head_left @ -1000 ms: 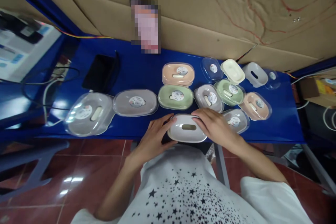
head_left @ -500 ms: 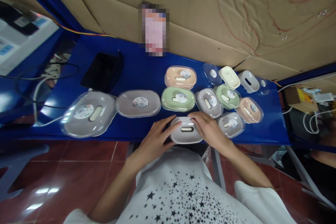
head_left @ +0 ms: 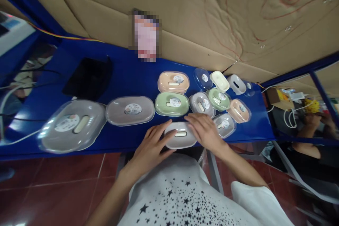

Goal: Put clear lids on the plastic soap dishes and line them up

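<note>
A white oval soap-dish insert (head_left: 180, 138) with a slot in its middle lies at the near edge of the blue table (head_left: 132, 77). My left hand (head_left: 151, 147) rests on its left end with the fingers stretched over it. My right hand (head_left: 205, 130) lies on its right end, fingers extended and pressing down. Just beyond stand a green lidded soap box (head_left: 171, 103) and a grey lidded one (head_left: 202, 103).
Several more lidded soap boxes stand on the table: a large grey one (head_left: 72, 129), another grey (head_left: 129, 109), a peach one (head_left: 173, 81) and others at the right. A black pouch (head_left: 88, 77) lies far left. Cardboard lines the wall. Another person's arm (head_left: 307, 132) shows at right.
The camera has swung slightly left and down. Both hands stay on the white insert, the left fingers stretched a little further across it.
</note>
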A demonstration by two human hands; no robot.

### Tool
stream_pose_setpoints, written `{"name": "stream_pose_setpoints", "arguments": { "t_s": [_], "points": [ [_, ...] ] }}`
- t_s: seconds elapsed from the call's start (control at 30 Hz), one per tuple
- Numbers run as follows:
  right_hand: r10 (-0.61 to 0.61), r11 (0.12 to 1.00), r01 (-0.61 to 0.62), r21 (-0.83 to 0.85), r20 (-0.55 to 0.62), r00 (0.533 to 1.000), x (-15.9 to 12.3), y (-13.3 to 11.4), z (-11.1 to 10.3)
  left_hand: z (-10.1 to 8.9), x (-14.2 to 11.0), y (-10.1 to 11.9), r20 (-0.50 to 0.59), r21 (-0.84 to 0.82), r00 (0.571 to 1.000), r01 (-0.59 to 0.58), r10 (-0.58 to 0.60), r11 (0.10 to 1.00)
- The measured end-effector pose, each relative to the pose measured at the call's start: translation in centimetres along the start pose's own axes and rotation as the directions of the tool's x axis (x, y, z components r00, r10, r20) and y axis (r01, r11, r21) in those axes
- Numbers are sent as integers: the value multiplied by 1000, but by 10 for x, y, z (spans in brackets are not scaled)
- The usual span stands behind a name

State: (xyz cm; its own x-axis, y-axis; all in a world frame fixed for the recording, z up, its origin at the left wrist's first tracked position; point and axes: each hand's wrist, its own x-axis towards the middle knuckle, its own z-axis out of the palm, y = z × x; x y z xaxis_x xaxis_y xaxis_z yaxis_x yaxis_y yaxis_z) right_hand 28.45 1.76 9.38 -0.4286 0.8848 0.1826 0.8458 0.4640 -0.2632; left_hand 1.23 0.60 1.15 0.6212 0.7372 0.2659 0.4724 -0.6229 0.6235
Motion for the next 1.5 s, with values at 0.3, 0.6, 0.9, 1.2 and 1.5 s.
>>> {"name": "stream_pose_setpoints", "arguments": {
  "t_s": [0.3, 0.6, 0.9, 1.2, 1.5],
  "points": [
    [437, 878, -412, -245, 58, 897, 114, 141, -60, -10, 4, 7, 16, -77, 999, 40, -39, 996],
    [430, 885, -411, -221, 48, 901, 135, 170, -25, -12, 4, 6, 39, -199, 985, 172, -167, 965],
    [418, 903, -382, -197, 192, 888, 152, 181, -6, -13, 7, 1, 73, -210, 986, 161, -149, 964],
    [59, 994, -55, 99, -39, 997, 59, 84, -64, -14, 8, 3, 96, -281, 974, 223, -203, 933],
    [-290, 943, 204, 262, 352, 890, -16, 4, -5, -10, 6, 0, 52, -355, 967, 251, -249, 900]
  ]
}}
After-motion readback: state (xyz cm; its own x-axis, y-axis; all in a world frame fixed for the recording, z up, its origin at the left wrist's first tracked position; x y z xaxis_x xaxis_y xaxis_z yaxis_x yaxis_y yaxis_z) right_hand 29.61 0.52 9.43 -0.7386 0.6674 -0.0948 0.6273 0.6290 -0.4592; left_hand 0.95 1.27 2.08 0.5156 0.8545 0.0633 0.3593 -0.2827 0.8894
